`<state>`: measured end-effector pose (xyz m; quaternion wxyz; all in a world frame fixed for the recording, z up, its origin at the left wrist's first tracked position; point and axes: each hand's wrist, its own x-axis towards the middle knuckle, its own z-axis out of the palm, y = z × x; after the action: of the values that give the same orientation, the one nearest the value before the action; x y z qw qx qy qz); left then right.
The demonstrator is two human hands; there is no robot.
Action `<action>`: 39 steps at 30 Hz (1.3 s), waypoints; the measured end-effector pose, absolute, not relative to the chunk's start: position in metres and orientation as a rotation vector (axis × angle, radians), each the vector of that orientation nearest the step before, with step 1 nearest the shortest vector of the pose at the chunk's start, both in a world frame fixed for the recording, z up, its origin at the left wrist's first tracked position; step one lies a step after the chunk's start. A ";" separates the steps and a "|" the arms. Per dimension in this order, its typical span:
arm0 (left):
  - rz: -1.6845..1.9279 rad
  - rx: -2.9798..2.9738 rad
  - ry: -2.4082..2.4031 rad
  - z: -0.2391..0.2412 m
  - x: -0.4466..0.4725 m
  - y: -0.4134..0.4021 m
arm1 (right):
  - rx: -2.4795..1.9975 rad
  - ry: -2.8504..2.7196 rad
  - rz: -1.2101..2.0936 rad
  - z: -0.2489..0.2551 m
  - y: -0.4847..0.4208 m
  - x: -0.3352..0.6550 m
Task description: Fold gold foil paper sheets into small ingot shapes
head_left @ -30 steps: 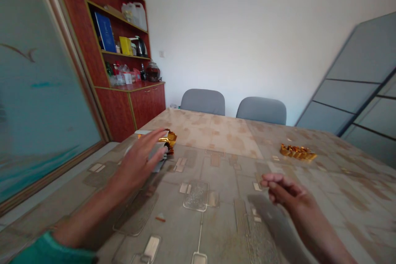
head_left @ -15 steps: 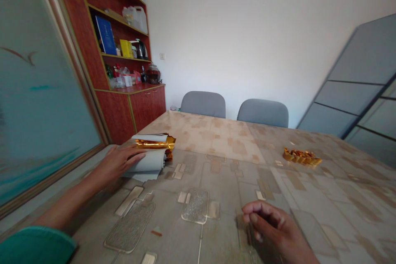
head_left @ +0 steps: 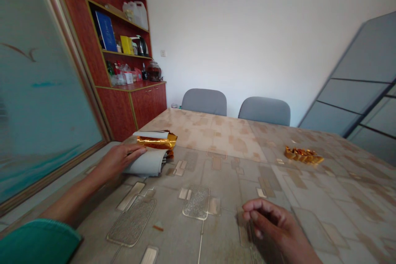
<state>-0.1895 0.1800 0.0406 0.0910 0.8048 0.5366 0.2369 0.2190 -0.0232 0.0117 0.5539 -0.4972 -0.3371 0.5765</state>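
Observation:
My left hand (head_left: 123,157) is at the left side of the table on a loosely folded stack of gold foil paper (head_left: 154,143). Its fingers press together on the white backing (head_left: 145,161) of the nearer sheets, and the thumb is hidden. My right hand (head_left: 269,220) rests low over the table at the front right, fingers curled and thumb against the index finger. Whatever it may hold is hidden. Further back on the right lies a row of folded gold foil pieces (head_left: 303,155), out of reach of both hands.
The patterned tabletop (head_left: 229,181) bears a small brown scrap (head_left: 158,228) near the front. Two grey chairs (head_left: 204,102) stand behind its far edge. A glass panel (head_left: 46,90) borders the left, with a red-brown cabinet (head_left: 117,105) beyond it.
The pale sheet edges jutting below the stack have drawn in under my left hand, which has shifted slightly. My right hand keeps its curled pose. The view has tilted a little.

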 end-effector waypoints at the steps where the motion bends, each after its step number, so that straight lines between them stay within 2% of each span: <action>1: 0.691 2.403 1.589 0.042 -0.188 0.178 | -1.177 -0.805 1.362 0.011 -0.023 0.219; 13: 0.550 2.573 1.394 0.053 -0.186 0.164 | -1.163 -0.938 1.389 -0.018 -0.016 0.234; 27: 0.489 2.732 1.309 0.047 -0.193 0.171 | -1.116 -0.837 1.425 0.001 -0.025 0.219; 39: 0.522 2.922 1.321 0.050 -0.192 0.158 | -1.070 -0.896 1.452 -0.019 -0.018 0.231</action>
<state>-0.1921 0.1580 0.0495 -0.0536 0.8981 0.4060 0.1604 0.2308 -0.0176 -0.0191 0.5345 -0.4490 -0.3759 0.6095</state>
